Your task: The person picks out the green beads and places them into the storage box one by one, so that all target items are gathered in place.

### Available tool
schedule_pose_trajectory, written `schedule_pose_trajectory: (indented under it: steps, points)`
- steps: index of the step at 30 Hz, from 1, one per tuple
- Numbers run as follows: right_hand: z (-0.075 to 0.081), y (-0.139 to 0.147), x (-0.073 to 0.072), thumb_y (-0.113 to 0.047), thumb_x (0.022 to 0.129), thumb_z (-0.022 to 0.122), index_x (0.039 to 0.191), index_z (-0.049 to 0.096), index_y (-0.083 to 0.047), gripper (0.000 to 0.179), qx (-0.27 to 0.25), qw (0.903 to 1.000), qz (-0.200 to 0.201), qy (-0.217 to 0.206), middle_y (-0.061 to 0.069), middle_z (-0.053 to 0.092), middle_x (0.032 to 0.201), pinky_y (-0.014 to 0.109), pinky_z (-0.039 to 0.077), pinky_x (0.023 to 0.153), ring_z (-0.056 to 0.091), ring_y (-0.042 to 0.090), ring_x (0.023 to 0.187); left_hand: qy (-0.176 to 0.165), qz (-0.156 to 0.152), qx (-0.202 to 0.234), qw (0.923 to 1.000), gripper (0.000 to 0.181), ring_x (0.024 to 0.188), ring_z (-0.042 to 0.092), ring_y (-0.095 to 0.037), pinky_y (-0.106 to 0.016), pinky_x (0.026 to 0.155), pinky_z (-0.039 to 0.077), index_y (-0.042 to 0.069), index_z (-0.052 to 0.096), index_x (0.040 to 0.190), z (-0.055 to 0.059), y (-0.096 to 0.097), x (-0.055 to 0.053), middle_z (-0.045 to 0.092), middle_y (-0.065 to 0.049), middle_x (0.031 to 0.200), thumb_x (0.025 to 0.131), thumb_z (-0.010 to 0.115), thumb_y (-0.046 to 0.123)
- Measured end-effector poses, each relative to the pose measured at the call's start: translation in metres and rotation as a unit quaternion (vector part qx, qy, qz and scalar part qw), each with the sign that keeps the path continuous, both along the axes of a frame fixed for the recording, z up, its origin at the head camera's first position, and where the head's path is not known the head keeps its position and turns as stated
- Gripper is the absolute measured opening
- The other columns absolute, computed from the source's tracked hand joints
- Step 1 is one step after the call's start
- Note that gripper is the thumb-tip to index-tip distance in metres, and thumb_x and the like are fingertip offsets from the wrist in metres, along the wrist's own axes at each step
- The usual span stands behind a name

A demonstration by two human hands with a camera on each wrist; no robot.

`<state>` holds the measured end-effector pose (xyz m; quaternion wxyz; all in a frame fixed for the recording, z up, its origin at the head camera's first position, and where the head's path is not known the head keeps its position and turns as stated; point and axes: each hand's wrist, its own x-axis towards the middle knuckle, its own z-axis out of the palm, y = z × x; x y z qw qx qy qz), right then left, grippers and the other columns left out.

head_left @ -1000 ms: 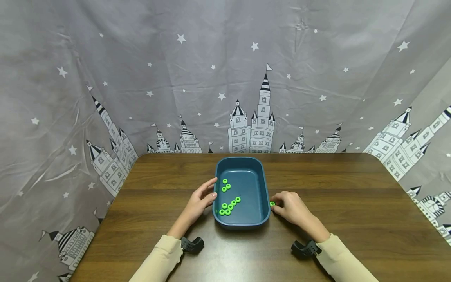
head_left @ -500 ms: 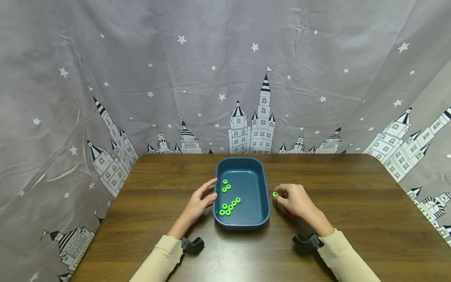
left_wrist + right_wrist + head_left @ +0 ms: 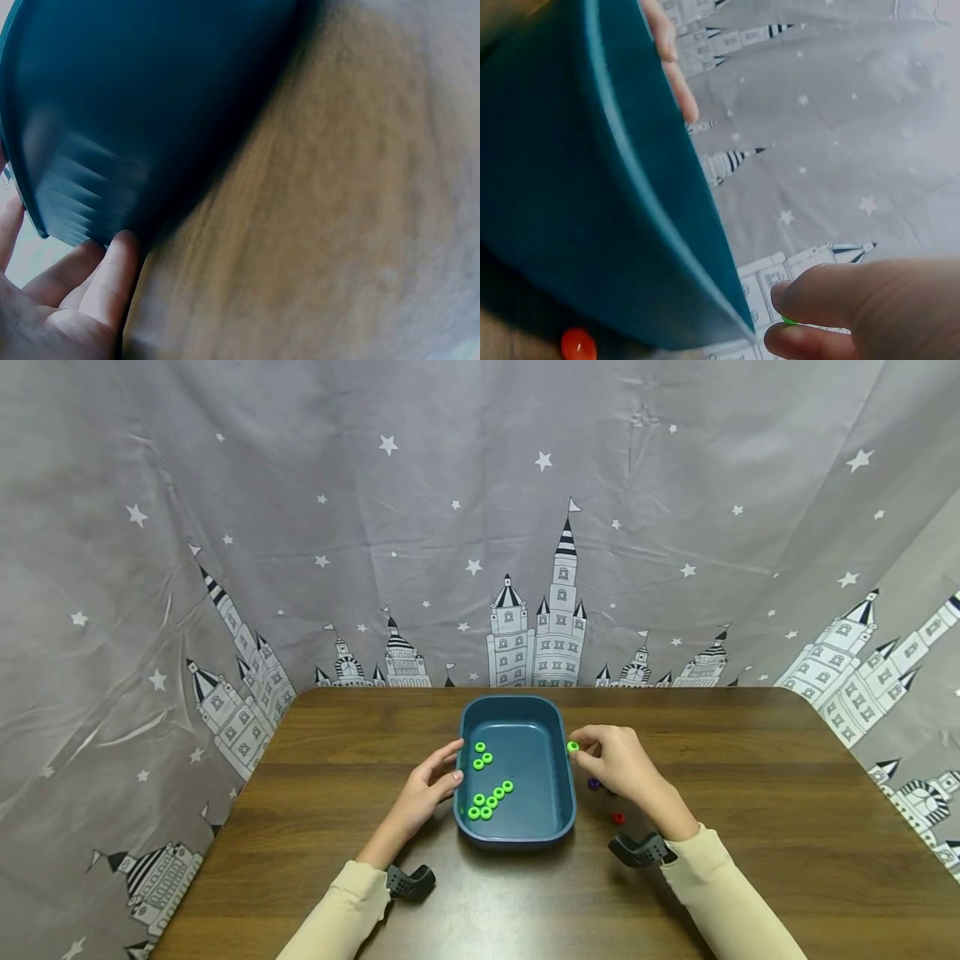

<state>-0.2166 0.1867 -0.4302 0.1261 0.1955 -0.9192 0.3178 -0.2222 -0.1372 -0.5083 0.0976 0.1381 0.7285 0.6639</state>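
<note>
A deep teal-blue plastic bin (image 3: 558, 793) with rounded corners stands on the wooden table. Several green ring-shaped beads (image 3: 486, 813) lie on its floor, towards the left side. My left hand (image 3: 420, 793) rests against the bin's left side, thumb and fingertips at the rim; in the left wrist view its fingers (image 3: 116, 277) touch the outer wall. At the right rim, my right hand (image 3: 618, 764) pinches one green ring bead (image 3: 573, 747) between thumb and index finger. Only a sliver of that bead shows in the right wrist view, between the fingertips.
Close by the bin's right side, a purple bead (image 3: 594, 783) and a red bead (image 3: 618, 818) lie on the table (image 3: 750, 827), partly under the right hand and forearm. A grey curtain (image 3: 420, 527) with castles and stars hangs behind the table.
My right hand has moved away from me along the bin's right side, carrying the green bead up to the rim. Purple and red beads have come into sight beneath it. My left hand stays put.
</note>
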Motion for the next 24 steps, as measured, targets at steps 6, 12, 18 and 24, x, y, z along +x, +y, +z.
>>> schedule_pose_trajectory:
  steps: [6,12,18,24]
  points:
    - [0.006,-0.018,-0.002,-0.006,0.085,0.071,0.101,0.077,0.002,0.019,-0.006,0.9998,0.018,-0.003,0.009,0.076,0.083,0.023,0.05,0.055,0.062,0.008,0.062,0.002,0.002,0.003,1.0,0.056,0.133,0.054,-0.046,-0.041,0.099,0.057,0.007,0.039,0.156,0.0,0.0,0.0,0.046,-0.03,0.152,0.103,0.056,0.012]
    - [0.01,-0.04,-0.003,-0.008,0.088,0.072,0.105,0.078,0.0,0.019,0.014,0.9988,0.034,-0.031,0.009,0.077,0.088,0.022,0.049,0.059,0.06,0.01,0.067,-0.003,0.007,0.004,1.0,0.055,0.133,0.054,-0.045,-0.041,0.098,0.057,0.009,0.041,0.156,0.001,0.0,0.0,0.047,-0.03,0.152,0.103,0.056,0.011]
    - [0.005,-0.06,-0.005,-0.009,0.088,0.073,0.105,0.078,-0.002,0.019,0.022,0.9974,0.053,-0.045,0.007,0.078,0.09,0.025,0.054,0.067,0.067,0.014,0.077,-0.003,0.01,0.003,0.9999,0.055,0.133,0.054,-0.045,-0.039,0.097,0.058,0.007,0.04,0.155,0.0,0.0,0.001,0.047,-0.03,0.152,0.103,0.056,0.01]
    - [-0.002,-0.071,-0.008,-0.009,0.088,0.074,0.105,0.077,0.0,0.019,0.017,0.9959,0.07,-0.056,0.008,0.077,0.092,0.029,0.057,0.07,0.07,0.017,0.083,0.004,0.01,0.003,0.9999,0.055,0.131,0.056,-0.043,-0.035,0.094,0.058,0.005,0.04,0.155,0.0,0.0,0.001,0.049,-0.031,0.15,0.103,0.056,0.009]
